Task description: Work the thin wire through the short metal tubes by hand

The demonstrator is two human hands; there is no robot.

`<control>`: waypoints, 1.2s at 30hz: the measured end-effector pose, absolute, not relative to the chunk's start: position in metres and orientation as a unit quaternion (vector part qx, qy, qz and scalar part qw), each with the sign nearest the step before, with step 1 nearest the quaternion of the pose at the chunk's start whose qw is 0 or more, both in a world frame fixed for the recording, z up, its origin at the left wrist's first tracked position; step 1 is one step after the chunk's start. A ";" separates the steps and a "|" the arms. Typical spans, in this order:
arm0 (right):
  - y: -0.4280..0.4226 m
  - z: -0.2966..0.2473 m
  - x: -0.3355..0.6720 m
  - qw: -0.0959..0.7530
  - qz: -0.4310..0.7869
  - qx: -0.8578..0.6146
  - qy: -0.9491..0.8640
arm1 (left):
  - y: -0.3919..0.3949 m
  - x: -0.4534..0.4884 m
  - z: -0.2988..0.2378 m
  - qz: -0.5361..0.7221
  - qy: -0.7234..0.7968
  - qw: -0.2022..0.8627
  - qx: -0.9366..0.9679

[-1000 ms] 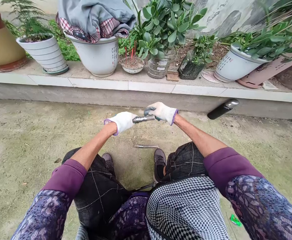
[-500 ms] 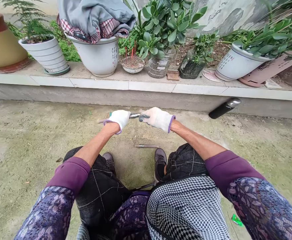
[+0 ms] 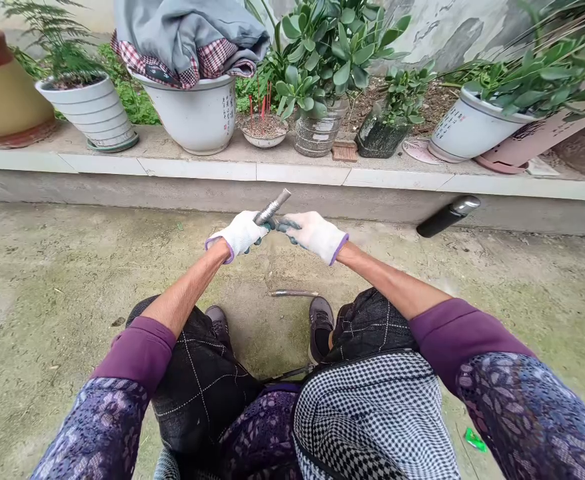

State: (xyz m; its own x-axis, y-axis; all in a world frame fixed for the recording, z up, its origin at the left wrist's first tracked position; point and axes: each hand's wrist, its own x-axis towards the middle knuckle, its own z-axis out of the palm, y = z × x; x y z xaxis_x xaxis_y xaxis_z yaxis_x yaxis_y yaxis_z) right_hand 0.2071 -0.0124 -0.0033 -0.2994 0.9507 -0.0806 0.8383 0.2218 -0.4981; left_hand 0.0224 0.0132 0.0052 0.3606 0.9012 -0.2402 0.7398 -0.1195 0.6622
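Note:
Both my hands wear white gloves with purple cuffs. My left hand (image 3: 239, 233) is closed round a grey metal rod (image 3: 272, 207), which sticks up and to the right out of the fist. My right hand (image 3: 312, 234) is just right of it, fingers curled toward the rod's lower end; whether it grips the rod I cannot tell. A second metal rod (image 3: 293, 293) lies on the concrete ground between my shoes.
A low tiled ledge (image 3: 292, 175) runs across ahead, carrying several plant pots, one white pot (image 3: 199, 113) draped with clothing. A black cylinder with a silver end (image 3: 447, 216) leans against the ledge at right. A green scrap (image 3: 473, 439) lies at lower right.
The rod, held level between both hands before, now tilts up and to the right out of my left fist. Both hands have drawn closer together.

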 end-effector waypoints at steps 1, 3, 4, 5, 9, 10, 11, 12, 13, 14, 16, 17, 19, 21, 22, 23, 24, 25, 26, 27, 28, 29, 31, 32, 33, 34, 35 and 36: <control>-0.016 -0.001 0.204 0.081 0.185 -0.573 -0.794 | 0.017 0.022 0.001 0.094 0.563 0.336 0.750; -0.021 0.005 0.201 0.016 0.121 -0.560 -0.819 | 0.025 0.021 -0.008 0.034 0.576 0.248 0.778; -0.022 0.008 0.202 0.000 0.104 -0.557 -0.824 | 0.028 0.020 -0.012 -0.003 0.577 0.198 0.792; -0.021 0.011 0.205 -0.003 0.093 -0.556 -0.826 | 0.030 0.021 -0.015 -0.039 0.572 0.155 0.804; -0.007 0.015 0.226 0.071 0.101 -0.567 -0.814 | 0.026 0.025 -0.017 -0.115 0.506 0.109 0.848; -0.002 0.014 0.232 0.099 0.127 -0.570 -0.806 | 0.022 0.027 -0.014 -0.109 0.487 0.124 0.858; 0.003 0.012 0.237 0.126 0.164 -0.576 -0.790 | 0.018 0.028 -0.011 -0.090 0.472 0.146 0.865; 0.007 0.010 0.242 0.149 0.208 -0.587 -0.768 | 0.014 0.029 -0.008 -0.061 0.462 0.175 0.867; 0.009 0.007 0.245 0.167 0.250 -0.602 -0.740 | 0.010 0.030 -0.005 -0.027 0.459 0.208 0.863; 0.010 0.004 0.247 0.181 0.286 -0.615 -0.712 | 0.008 0.031 -0.002 0.009 0.460 0.244 0.854; 0.009 -0.001 0.245 0.186 0.328 -0.630 -0.679 | 0.005 0.031 0.002 0.063 0.476 0.305 0.822; 0.007 -0.003 0.243 0.178 0.332 -0.626 -0.683 | 0.005 0.031 0.003 0.078 0.488 0.324 0.807; 0.001 -0.004 0.234 0.142 0.300 -0.605 -0.724 | 0.009 0.030 0.002 0.091 0.511 0.327 0.789; -0.006 -0.003 0.223 0.090 0.226 -0.582 -0.776 | 0.016 0.029 -0.002 0.076 0.529 0.294 0.792; -0.010 -0.002 0.218 0.065 0.189 -0.575 -0.793 | 0.019 0.028 -0.004 0.055 0.537 0.266 0.799; -0.013 0.001 0.212 0.040 0.161 -0.573 -0.803 | 0.021 0.027 -0.007 0.026 0.545 0.229 0.806; -0.016 0.004 0.208 0.017 0.146 -0.571 -0.807 | 0.023 0.026 -0.011 -0.006 0.550 0.187 0.814; -0.017 0.007 0.205 0.000 0.141 -0.570 -0.810 | 0.024 0.024 -0.014 -0.042 0.555 0.140 0.819; -0.018 0.010 0.204 -0.013 0.141 -0.566 -0.812 | 0.023 0.023 -0.017 -0.075 0.549 0.090 0.828; -0.017 0.013 0.204 -0.018 0.142 -0.559 -0.816 | 0.022 0.022 -0.020 -0.101 0.526 0.055 0.842; -0.015 0.015 0.206 -0.013 0.145 -0.554 -0.820 | 0.021 0.021 -0.023 -0.126 0.499 0.034 0.857; -0.011 0.016 0.209 0.000 0.153 -0.548 -0.822 | 0.019 0.020 -0.025 -0.148 0.466 0.031 0.872; -0.003 0.015 0.217 0.039 0.205 -0.545 -0.812 | 0.016 0.020 -0.025 -0.162 0.436 0.050 0.884; 0.002 0.013 0.221 0.061 0.247 -0.548 -0.797 | 0.015 0.020 -0.023 -0.152 0.431 0.075 0.886; 0.005 0.010 0.223 0.079 0.294 -0.552 -0.776 | 0.014 0.019 -0.020 -0.129 0.433 0.107 0.886; 0.008 0.007 0.225 0.096 0.337 -0.558 -0.752 | 0.015 0.019 -0.016 -0.094 0.439 0.145 0.882; 0.010 0.003 0.224 0.111 0.370 -0.564 -0.729 | 0.016 0.018 -0.012 -0.054 0.452 0.186 0.871; 0.011 -0.001 0.222 0.125 0.389 -0.569 -0.714 | 0.017 0.017 -0.008 -0.010 0.471 0.223 0.853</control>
